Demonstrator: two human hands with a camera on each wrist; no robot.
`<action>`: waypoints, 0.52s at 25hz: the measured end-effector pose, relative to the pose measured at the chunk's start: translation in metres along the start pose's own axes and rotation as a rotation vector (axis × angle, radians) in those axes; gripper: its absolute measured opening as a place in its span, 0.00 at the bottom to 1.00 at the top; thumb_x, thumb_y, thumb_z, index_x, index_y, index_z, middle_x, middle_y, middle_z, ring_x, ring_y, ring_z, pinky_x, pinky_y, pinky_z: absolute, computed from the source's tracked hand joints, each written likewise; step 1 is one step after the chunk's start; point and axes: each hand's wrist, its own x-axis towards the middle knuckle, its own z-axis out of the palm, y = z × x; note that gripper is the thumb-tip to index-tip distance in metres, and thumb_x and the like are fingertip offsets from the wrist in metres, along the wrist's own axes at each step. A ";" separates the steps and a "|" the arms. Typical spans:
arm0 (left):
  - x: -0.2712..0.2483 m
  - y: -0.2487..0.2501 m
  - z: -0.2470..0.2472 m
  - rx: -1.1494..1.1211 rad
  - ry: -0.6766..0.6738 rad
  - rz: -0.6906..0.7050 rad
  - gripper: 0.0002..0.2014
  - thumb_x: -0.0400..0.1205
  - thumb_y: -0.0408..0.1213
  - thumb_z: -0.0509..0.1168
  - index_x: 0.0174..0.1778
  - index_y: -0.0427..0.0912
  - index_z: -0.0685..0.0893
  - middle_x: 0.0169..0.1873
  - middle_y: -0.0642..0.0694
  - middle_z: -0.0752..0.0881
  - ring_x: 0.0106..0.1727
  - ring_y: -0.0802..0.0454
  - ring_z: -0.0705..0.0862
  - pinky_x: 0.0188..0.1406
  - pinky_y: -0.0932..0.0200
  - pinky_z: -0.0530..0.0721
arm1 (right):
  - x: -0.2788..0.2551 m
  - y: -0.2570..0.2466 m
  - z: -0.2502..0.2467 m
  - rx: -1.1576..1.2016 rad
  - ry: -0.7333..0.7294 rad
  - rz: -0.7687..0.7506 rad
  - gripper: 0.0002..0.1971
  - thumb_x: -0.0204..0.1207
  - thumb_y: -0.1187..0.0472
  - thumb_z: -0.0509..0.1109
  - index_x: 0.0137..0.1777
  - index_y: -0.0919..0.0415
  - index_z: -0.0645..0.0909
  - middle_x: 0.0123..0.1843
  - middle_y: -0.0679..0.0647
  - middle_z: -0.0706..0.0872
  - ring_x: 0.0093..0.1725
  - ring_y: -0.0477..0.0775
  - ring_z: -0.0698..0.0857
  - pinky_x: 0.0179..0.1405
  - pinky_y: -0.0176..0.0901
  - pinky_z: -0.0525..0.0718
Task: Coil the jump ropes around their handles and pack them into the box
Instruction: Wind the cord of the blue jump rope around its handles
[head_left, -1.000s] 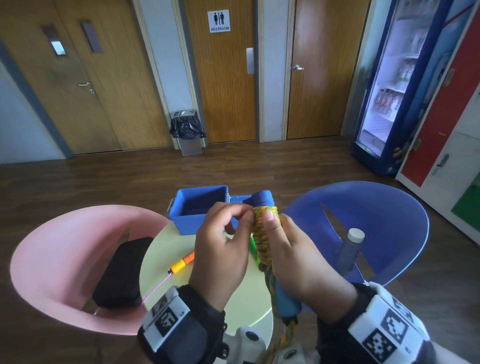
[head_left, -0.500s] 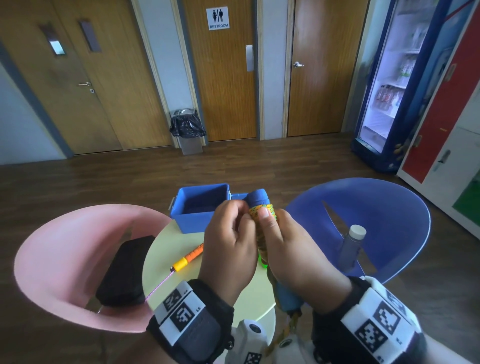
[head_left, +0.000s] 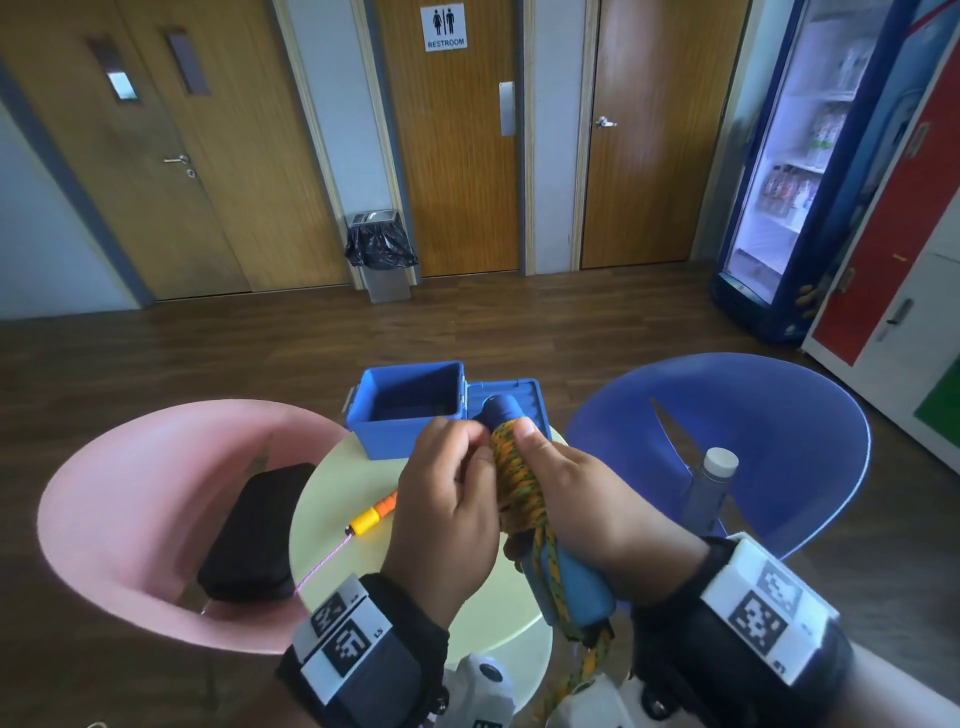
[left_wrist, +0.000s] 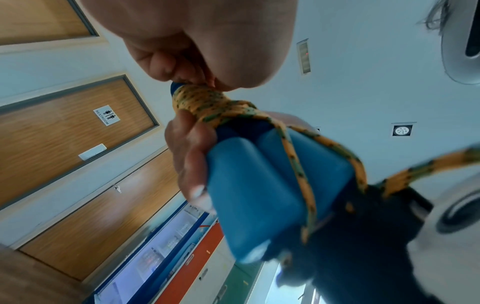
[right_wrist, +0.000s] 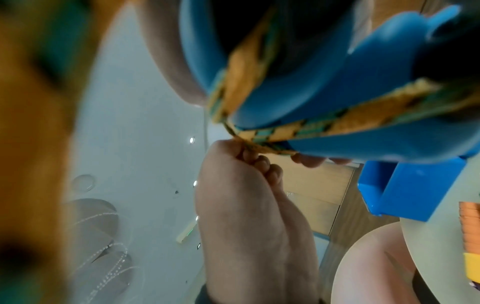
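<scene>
1. Handling, as I judge it: the orange-green rope (head_left: 514, 483) is braided cord, soft & limp, w/ no spring of its own, so the wraps only hold while pinched or tucked. The two blue handles (left_wrist: 270, 185) look like foam or rubbery sleeves: light, stiff enough to wind on, prob. grippy rather than slick. Nothing fragile.
2. Where to hold: clamp both handles side by side low on the bare part, below the coil, & keep a thumb on the top turn. Free end gets pinched close to the bundle, else slack opens up.
3. Grips now: right hand (head_left: 597, 514) is wrapped round the handle pair, thumb pressing the upper wraps. Left hand (head_left: 447, 499) has fingers curled, pinching the rope at the top of the coil by the handle tips.
4. Looks: tight orange turns flecked w/ green & black cover the upper part of the handles; dark blue tips poke out above. A loose tail hangs from the lower end, toward the wrists.
5. Where: bundle is held up in the air, above the round pale counter (head_left: 332, 499), just in front of the open blue box (head_left: 405, 431); not touching either.
6. Second rope (head_left: 371, 517), yellow-orange handle & thin pink cord, lies uncoiled on the counter left of the hands.
</scene>
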 end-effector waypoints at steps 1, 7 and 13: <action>0.000 0.001 -0.003 0.019 -0.015 0.033 0.06 0.83 0.34 0.59 0.45 0.41 0.81 0.40 0.49 0.78 0.44 0.56 0.80 0.43 0.61 0.78 | 0.000 0.000 -0.001 -0.002 -0.004 0.008 0.33 0.85 0.36 0.55 0.51 0.71 0.80 0.35 0.67 0.85 0.31 0.65 0.85 0.35 0.57 0.87; 0.019 0.004 -0.018 0.109 -0.004 0.210 0.07 0.81 0.35 0.67 0.48 0.40 0.90 0.43 0.50 0.87 0.43 0.57 0.85 0.42 0.60 0.83 | 0.005 -0.002 -0.007 -0.003 -0.034 -0.002 0.31 0.83 0.34 0.55 0.57 0.65 0.78 0.40 0.66 0.86 0.34 0.64 0.87 0.47 0.65 0.89; 0.013 0.012 -0.016 0.019 -0.029 0.129 0.11 0.80 0.30 0.67 0.57 0.47 0.80 0.42 0.58 0.85 0.38 0.59 0.84 0.38 0.74 0.78 | -0.002 -0.004 0.000 -0.115 0.054 -0.071 0.29 0.82 0.34 0.54 0.55 0.61 0.77 0.42 0.63 0.88 0.35 0.60 0.88 0.47 0.63 0.89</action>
